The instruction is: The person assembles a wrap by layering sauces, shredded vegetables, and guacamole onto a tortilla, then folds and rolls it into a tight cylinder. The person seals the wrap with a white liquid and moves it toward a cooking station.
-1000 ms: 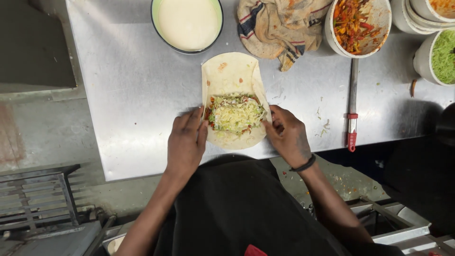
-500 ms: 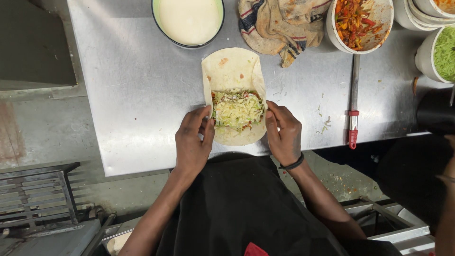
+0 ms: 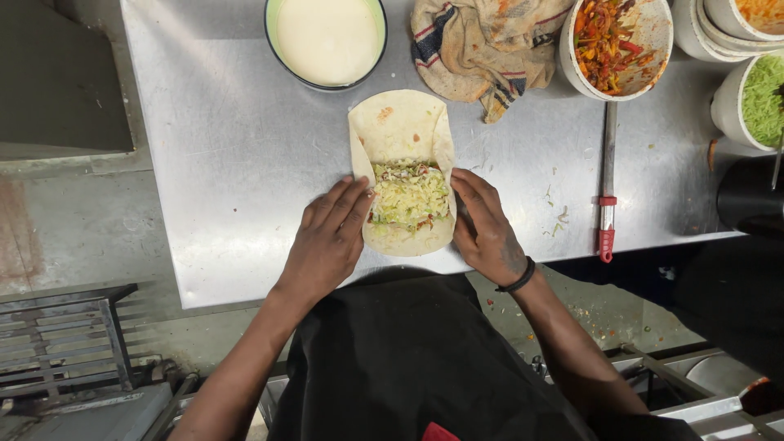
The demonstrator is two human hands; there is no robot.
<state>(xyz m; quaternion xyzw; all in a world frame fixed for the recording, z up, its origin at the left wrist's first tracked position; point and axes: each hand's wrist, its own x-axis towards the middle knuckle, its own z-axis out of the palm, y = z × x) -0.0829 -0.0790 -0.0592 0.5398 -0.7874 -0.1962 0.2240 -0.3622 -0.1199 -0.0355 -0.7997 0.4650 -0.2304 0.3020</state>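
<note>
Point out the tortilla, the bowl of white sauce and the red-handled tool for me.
tortilla (image 3: 400,122): head view, on the bare upper half above the filling.
bowl of white sauce (image 3: 327,37): head view, on the middle of the sauce surface.
red-handled tool (image 3: 605,241): head view, on the red grip at its near end.

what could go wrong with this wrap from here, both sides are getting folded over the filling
The filling is heaped high between the folded sides of the tortilla, so shreds could spill out the open near end or the wrap might split as the left hand and right hand press in. The tortilla also lies close to the steel table's near edge, so loose filling could drop to the floor.
</note>
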